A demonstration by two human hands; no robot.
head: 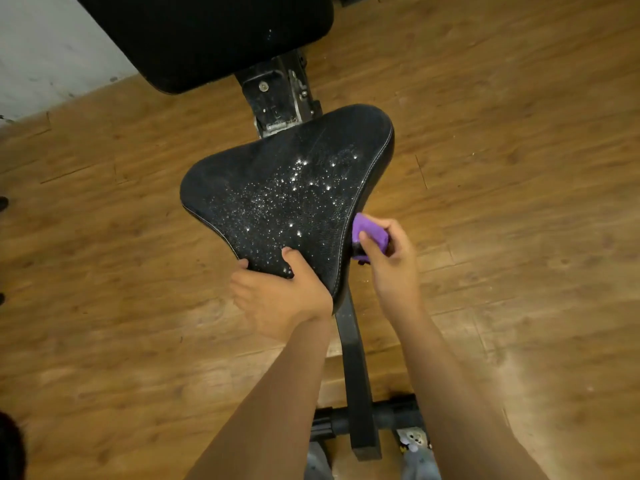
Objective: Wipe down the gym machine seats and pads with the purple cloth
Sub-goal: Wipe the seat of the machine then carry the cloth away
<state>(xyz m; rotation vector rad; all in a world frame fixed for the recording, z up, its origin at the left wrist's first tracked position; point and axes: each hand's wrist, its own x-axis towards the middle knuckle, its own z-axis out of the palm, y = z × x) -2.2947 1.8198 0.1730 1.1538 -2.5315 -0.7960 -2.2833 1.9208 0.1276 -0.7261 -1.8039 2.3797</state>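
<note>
A wooden floor [519,168] is being overlooked, with a black back pad [207,36] and a droplet-speckled seat [287,188]. The seat's narrow end is being gripped by the left hand [280,292], thumb on top. The purple cloth [372,232] is being pinched in the right hand's [391,265] curled fingers against the seat's right edge.

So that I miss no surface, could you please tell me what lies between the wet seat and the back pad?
In the head view, a black metal frame bracket spans the gap between the seat and the back pad.
</note>
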